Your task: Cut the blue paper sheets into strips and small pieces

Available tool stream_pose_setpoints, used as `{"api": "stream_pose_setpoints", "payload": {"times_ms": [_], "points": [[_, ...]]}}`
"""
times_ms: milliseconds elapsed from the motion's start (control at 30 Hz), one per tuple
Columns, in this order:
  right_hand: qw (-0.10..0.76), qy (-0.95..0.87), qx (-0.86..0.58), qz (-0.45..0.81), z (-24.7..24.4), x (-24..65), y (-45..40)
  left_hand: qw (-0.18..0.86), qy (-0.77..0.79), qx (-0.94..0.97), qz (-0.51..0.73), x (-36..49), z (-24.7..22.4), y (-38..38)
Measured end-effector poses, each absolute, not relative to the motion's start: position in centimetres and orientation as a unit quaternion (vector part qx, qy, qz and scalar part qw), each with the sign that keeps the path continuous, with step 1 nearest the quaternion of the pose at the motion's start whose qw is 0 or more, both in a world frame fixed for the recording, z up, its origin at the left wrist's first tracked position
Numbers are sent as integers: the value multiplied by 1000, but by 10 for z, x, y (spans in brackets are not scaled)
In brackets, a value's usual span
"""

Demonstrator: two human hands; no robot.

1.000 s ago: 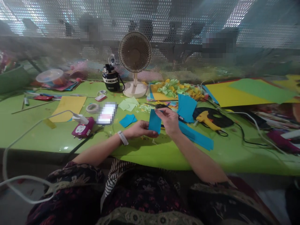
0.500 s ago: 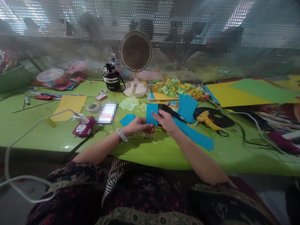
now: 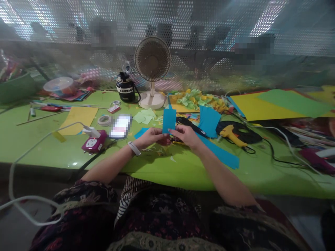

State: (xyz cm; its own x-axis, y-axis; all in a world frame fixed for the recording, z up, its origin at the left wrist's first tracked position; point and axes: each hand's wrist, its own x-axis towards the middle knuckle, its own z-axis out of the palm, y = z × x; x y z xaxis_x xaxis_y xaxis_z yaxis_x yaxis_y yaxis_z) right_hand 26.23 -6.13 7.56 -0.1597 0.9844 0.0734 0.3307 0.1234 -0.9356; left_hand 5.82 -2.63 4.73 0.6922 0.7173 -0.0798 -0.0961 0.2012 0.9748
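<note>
Rectangular blue paper strip [image 3: 169,120] upright above lime-green table [image 3: 62,153], lower end pinched between nearly closed left hand [image 3: 153,136] and nearly closed right hand [image 3: 186,136]; long blue paper band [image 3: 218,153] lying just beside right hand.

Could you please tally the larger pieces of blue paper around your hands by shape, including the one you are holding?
Strips: 2 (held strip, long strip)
Wide rectangles: 1 (blue rectangle)
Small pieces: 1 (small piece)
Total: 4
</note>
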Motion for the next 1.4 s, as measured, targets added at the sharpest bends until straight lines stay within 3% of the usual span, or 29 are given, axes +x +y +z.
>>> {"api": "stream_pose_setpoints", "payload": {"times_ms": [867, 1400], "points": [[234, -713, -460, 474, 80, 285, -57, 684, 295, 616, 259, 54, 48, -19], [275, -665, -470, 511, 86, 282, -57, 706, 275, 602, 253, 50, 52, -14]]}}
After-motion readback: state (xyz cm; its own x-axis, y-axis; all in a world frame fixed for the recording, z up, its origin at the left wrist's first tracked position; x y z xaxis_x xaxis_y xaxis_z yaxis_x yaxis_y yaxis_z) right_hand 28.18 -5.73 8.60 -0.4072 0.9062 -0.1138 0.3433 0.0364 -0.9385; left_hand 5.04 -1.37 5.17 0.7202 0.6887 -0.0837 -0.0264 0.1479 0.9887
